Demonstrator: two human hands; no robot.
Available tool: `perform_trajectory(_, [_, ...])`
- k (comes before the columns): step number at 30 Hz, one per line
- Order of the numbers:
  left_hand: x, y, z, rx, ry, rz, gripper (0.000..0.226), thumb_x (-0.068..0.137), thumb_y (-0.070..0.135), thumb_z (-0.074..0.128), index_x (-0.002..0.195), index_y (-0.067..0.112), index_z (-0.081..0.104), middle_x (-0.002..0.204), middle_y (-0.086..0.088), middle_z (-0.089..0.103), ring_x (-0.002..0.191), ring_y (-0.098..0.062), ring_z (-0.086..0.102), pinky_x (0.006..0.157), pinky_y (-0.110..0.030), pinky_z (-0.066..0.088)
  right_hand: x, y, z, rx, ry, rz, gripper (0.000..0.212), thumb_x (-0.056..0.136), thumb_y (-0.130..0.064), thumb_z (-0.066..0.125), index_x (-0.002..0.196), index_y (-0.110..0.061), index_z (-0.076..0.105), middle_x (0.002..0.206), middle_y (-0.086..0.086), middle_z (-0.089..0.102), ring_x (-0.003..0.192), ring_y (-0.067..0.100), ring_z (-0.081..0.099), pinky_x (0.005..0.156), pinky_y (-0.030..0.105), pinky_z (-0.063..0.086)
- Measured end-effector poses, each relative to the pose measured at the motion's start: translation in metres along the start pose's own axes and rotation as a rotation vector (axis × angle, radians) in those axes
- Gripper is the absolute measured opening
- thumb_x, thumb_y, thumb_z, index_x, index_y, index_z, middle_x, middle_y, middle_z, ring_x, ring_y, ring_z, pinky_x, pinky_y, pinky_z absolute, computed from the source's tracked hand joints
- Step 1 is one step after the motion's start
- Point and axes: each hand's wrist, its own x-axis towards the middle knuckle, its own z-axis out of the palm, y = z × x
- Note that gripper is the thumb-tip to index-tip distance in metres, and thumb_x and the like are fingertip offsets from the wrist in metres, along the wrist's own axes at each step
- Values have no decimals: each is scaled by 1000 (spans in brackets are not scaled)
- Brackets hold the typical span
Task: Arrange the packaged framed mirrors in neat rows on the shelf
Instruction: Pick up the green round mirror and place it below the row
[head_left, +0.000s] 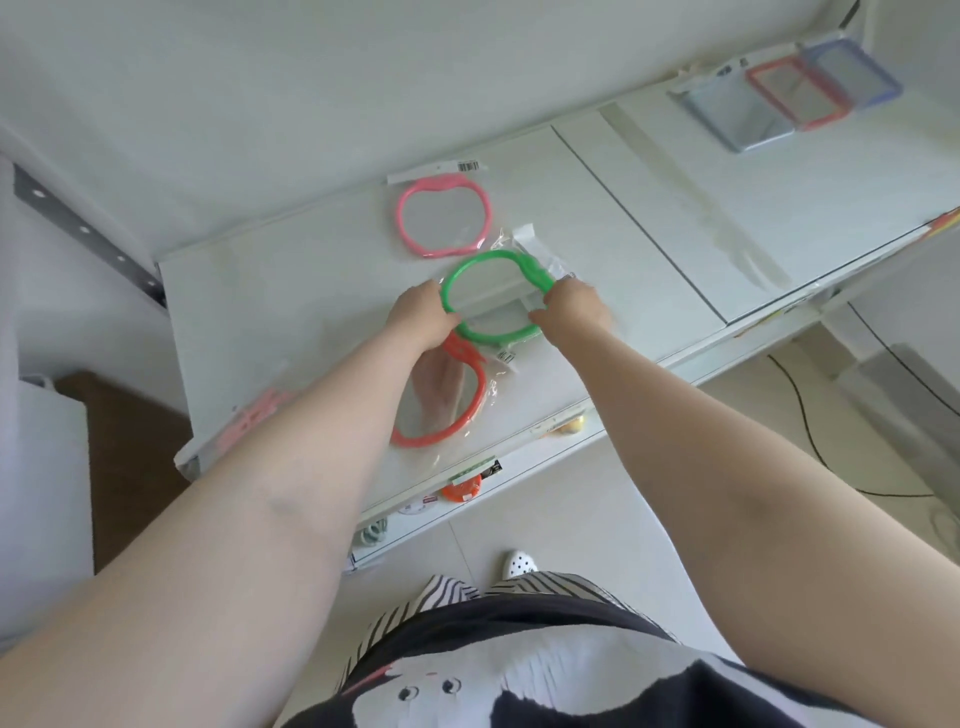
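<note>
While both hands, left (422, 314) and right (574, 312), pinch the green mirror's (496, 296) rim, bare shelf (649, 249) lies rightward.

White shelf (322, 291) – pink mirror (442, 216), orange mirror (447, 400), rectangular mirrors (789, 98) lying flat.

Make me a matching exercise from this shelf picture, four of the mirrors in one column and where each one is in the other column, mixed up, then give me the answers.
Column one:
1. green round mirror
2. pink round mirror
3. orange-red round mirror
4. red rectangular mirror

Column two:
A. lying alone near the back of the shelf, close to the wall
B. far right, overlapping grey-blue and blue rectangular frames
C. held at both sides by the left hand and right hand
D. near the front edge, partly under the left forearm

Pairs: 1-C, 2-A, 3-D, 4-B
</note>
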Motion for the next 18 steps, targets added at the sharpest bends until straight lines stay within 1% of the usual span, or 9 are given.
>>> perform_trajectory(3, [7, 6, 10, -55, -67, -13, 41, 85, 26, 61, 124, 13, 54, 120, -11, 65, 108, -33, 62, 85, -31, 46, 7, 6, 11, 51, -12, 76, 26, 90, -19, 58, 114, -9, 58, 106, 9, 68, 96, 28, 66, 69, 28, 42])
perform_trajectory(5, [12, 7, 14, -64, -74, -41, 42, 85, 29, 61, 123, 14, 55, 120, -9, 64, 111, -32, 61, 91, -33, 48, 9, 8, 15, 83, -5, 97, 30, 89, -20, 58, 117, -8, 56, 103, 9, 67, 93, 28, 65, 69, 29, 42])
perform_trajectory(8, [17, 11, 17, -96, -14, -116, 42, 86, 32, 60, 120, 8, 54, 121, -13, 61, 112, -35, 58, 97, -42, 48, 13, 11, 19, 156, -8, 112, 43, 89, -24, 60, 125, -5, 46, 109, 10, 65, 104, 29, 64, 72, 30, 43])
perform_trajectory(10, [19, 16, 19, -139, 23, -157, 40, 88, 32, 58, 118, 6, 53, 121, -14, 60, 112, -36, 57, 98, -43, 46, 16, 13, 21, 238, -17, 129, 50, 89, -26, 62, 128, -4, 40, 103, 11, 63, 105, 31, 64, 71, 31, 43])
perform_trajectory(14, [23, 26, 20, -198, 104, -234, 36, 90, 34, 57, 117, 10, 55, 122, -10, 60, 114, -33, 56, 101, -39, 41, 19, 17, 20, 428, -23, 184, 55, 86, -27, 66, 128, -4, 37, 88, 6, 50, 90, 32, 59, 74, 37, 50])
perform_trajectory(15, [26, 27, 21, -257, 113, -237, 29, 90, 31, 59, 110, 11, 59, 118, -11, 61, 111, -32, 57, 100, -38, 42, 20, 18, 20, 483, -27, 201, 55, 85, -25, 67, 127, -4, 38, 87, 6, 50, 86, 30, 55, 73, 37, 49])
perform_trajectory(16, [26, 29, 21, -323, 117, -230, 17, 90, 27, 60, 96, 12, 61, 109, -12, 62, 103, -30, 57, 96, -36, 43, 19, 19, 19, 551, -31, 223, 54, 84, -23, 68, 126, -5, 39, 88, 7, 51, 85, 28, 55, 70, 36, 49])
perform_trajectory(17, [25, 31, 22, -383, 104, -227, 12, 89, 23, 62, 82, 13, 59, 99, -10, 60, 93, -26, 56, 89, -33, 44, 18, 20, 17, 634, -34, 250, 53, 83, -20, 69, 126, -6, 40, 90, 7, 52, 83, 27, 56, 65, 34, 48])
perform_trajectory(18, [25, 31, 24, -446, 94, -230, 14, 87, 20, 65, 78, 11, 60, 92, -8, 59, 86, -22, 54, 82, -30, 44, 16, 22, 15, 727, -34, 282, 53, 83, -15, 68, 126, -7, 39, 89, 7, 52, 82, 27, 57, 60, 32, 47])
